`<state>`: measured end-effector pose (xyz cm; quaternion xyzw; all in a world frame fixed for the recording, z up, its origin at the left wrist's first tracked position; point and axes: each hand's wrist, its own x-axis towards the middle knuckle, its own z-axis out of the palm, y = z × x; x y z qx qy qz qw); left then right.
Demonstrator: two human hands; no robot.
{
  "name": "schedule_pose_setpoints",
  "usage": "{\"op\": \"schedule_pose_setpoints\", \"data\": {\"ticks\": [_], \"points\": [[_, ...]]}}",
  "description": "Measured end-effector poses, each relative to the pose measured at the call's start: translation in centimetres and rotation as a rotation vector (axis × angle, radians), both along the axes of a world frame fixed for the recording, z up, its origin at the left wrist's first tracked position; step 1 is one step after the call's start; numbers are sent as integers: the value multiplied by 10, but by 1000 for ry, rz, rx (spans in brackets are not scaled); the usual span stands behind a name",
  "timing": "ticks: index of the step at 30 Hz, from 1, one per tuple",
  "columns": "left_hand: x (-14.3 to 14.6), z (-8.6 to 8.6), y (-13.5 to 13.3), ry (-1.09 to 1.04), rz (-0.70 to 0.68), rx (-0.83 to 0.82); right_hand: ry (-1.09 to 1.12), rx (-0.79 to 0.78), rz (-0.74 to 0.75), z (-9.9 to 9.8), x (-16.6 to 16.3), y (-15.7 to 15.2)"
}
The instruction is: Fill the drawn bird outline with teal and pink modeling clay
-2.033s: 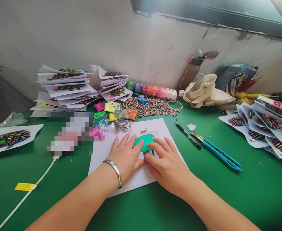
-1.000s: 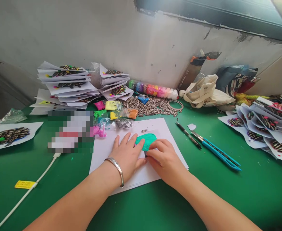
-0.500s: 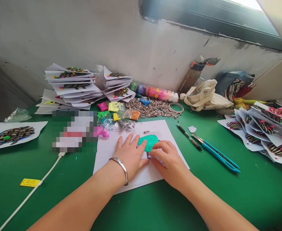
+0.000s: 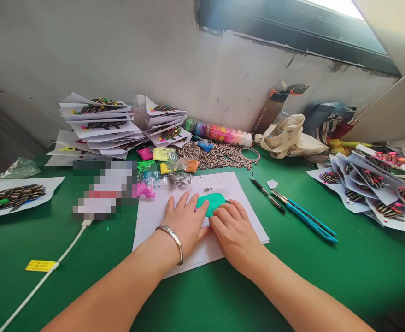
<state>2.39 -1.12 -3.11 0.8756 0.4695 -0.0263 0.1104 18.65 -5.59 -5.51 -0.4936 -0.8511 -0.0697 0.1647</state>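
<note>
A flat patch of teal clay [image 4: 210, 202] lies on a white sheet of paper [image 4: 154, 216] in the middle of the green table [image 4: 202, 295]. My left hand [image 4: 185, 223], with a silver bangle on the wrist, rests flat on the paper, fingers spread, fingertips at the clay's left edge. My right hand [image 4: 234, 232] presses its bent fingers down on the clay's lower right edge. One loose sunflower seed [image 4: 208, 189] sits on the paper just above the clay.
A heap of sunflower seeds [image 4: 219, 157], small clay bags [image 4: 161, 157] and a row of clay pots [image 4: 219, 133] lie behind the paper. Stacked finished sheets [image 4: 98, 124] stand back left, more sheets [image 4: 371, 184] at right. A pen [image 4: 267, 195] and blue cutter [image 4: 309, 216] lie right of the paper.
My right hand's fingers curled in and shifted along the clay's lower right edge, pressing it. My left hand stayed flat on the paper. The camera view drifted slightly.
</note>
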Motion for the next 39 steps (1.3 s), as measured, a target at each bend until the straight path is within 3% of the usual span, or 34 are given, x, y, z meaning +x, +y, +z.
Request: {"op": "schedule_pose_setpoints", "data": {"ticks": [11,21,25,31,39], "points": [[-3,-4,2,-46,-6,-4,581,-89,-96,9,15,-2],[-2,13,1,-49,8,-68,1053,-497,-166,33,14,9],[-4,14,1,-64,14,-43,1118,-553,-159,39,15,20],[-6,7,1,-111,10,16,1116,-514,-95,34,11,25],[-7,5,5,-191,1,54,1238,-664,-195,27,13,21]]}}
